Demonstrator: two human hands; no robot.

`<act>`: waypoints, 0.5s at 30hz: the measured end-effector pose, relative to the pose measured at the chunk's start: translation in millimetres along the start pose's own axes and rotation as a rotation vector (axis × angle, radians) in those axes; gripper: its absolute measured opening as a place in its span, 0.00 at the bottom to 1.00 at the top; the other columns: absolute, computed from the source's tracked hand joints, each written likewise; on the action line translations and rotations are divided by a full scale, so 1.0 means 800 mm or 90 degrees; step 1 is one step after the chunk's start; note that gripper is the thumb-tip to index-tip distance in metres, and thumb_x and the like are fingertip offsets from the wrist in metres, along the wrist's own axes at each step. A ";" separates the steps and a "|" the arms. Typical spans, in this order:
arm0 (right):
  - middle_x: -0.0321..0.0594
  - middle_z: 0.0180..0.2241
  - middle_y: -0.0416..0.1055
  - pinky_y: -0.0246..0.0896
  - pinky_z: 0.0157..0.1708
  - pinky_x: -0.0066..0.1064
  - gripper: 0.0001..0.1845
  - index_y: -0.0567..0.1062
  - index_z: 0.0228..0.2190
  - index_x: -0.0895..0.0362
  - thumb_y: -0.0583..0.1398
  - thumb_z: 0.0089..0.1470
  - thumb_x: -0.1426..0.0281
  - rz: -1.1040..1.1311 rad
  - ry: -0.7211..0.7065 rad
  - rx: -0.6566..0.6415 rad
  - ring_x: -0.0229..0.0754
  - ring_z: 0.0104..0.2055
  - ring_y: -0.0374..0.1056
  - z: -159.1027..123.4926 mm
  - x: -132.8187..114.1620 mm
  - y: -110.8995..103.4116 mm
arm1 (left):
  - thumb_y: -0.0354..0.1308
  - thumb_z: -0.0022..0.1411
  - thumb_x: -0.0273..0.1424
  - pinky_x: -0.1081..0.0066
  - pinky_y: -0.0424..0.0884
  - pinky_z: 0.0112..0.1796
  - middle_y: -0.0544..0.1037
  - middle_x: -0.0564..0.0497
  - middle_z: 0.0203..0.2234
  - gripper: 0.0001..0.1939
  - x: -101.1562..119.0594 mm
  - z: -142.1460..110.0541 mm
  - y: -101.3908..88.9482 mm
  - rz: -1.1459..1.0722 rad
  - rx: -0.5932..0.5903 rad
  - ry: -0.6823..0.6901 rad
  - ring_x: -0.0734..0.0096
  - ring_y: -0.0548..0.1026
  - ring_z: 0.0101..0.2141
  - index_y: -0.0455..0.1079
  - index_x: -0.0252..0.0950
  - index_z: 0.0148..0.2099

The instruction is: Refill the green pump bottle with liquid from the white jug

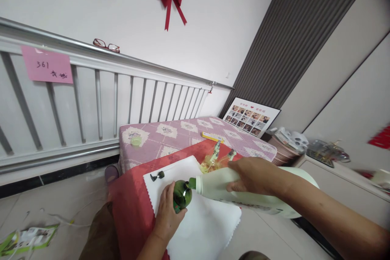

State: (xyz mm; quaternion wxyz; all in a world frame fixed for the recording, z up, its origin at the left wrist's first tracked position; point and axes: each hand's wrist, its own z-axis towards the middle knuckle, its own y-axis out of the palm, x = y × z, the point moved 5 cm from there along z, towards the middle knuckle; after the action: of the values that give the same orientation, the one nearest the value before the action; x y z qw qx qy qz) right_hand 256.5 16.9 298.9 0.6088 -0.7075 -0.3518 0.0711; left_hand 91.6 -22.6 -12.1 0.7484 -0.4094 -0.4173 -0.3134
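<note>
My left hand (167,215) is closed around a small green see-through bottle (183,195), standing over a white scalloped cloth (204,227). My right hand (254,175) grips a large pale green jug (217,183) from above. The jug lies tilted almost level, and the green piece at its mouth (193,183) meets the bottle's open neck. Whether liquid is flowing I cannot tell. A dark green pump head (157,176) lies on the white cloth, left of the bottle. Behind the jug are amber see-through bottles (210,162) with pump tops, partly hidden.
A red cloth (131,195) lies under the white one, over a purple patterned table cover (158,138). On the cover are a pale green cap (136,141) and a yellow-and-white box (212,137). A white radiator (106,101) runs behind; a photo board (250,116) leans at the back.
</note>
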 end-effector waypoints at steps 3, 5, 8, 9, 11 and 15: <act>0.50 0.36 0.81 0.52 0.27 0.36 0.21 0.78 0.36 0.55 0.61 0.51 0.51 -0.005 0.000 0.004 0.60 0.37 0.76 0.000 0.000 0.000 | 0.62 0.49 0.27 0.48 0.61 0.64 0.63 0.39 0.62 0.44 0.000 0.000 0.000 -0.002 0.001 -0.001 0.50 0.62 0.64 0.51 0.36 0.67; 0.50 0.36 0.81 0.53 0.27 0.36 0.21 0.78 0.36 0.55 0.61 0.51 0.51 -0.009 -0.003 0.008 0.61 0.38 0.76 0.001 -0.001 0.000 | 0.61 0.49 0.26 0.49 0.60 0.64 0.63 0.38 0.62 0.44 0.000 0.001 0.000 -0.003 -0.001 -0.006 0.51 0.61 0.64 0.51 0.36 0.67; 0.50 0.36 0.81 0.54 0.28 0.37 0.21 0.78 0.36 0.55 0.61 0.51 0.51 -0.007 -0.005 0.009 0.60 0.37 0.76 0.001 0.000 0.001 | 0.61 0.49 0.26 0.49 0.61 0.64 0.63 0.39 0.62 0.44 0.000 0.002 0.000 -0.006 -0.003 -0.005 0.51 0.62 0.64 0.50 0.36 0.67; 0.50 0.36 0.81 0.54 0.28 0.36 0.21 0.78 0.36 0.55 0.61 0.50 0.51 -0.005 -0.003 0.010 0.60 0.37 0.76 0.001 0.001 0.002 | 0.61 0.49 0.26 0.50 0.61 0.64 0.63 0.39 0.62 0.44 0.000 0.002 0.000 -0.007 -0.002 -0.002 0.52 0.62 0.64 0.50 0.37 0.67; 0.49 0.35 0.81 0.54 0.28 0.36 0.20 0.78 0.36 0.55 0.62 0.50 0.51 -0.003 -0.002 0.015 0.59 0.37 0.76 0.001 0.001 0.002 | 0.61 0.49 0.26 0.49 0.61 0.64 0.63 0.39 0.62 0.44 0.000 0.001 0.001 -0.006 0.004 0.004 0.52 0.62 0.64 0.50 0.37 0.67; 0.48 0.35 0.80 0.54 0.28 0.35 0.20 0.77 0.35 0.54 0.62 0.49 0.51 0.002 0.007 0.019 0.58 0.37 0.76 0.001 0.001 0.000 | 0.61 0.50 0.26 0.48 0.61 0.63 0.63 0.39 0.62 0.44 -0.001 -0.001 0.001 -0.001 0.009 0.010 0.51 0.62 0.64 0.49 0.37 0.67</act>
State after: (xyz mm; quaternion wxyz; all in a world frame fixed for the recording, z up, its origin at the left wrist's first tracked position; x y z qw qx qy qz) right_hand 256.6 18.0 298.9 0.6210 -0.6994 -0.3460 0.0737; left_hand 92.6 -23.0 -13.1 0.7543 -0.4013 -0.4138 -0.3144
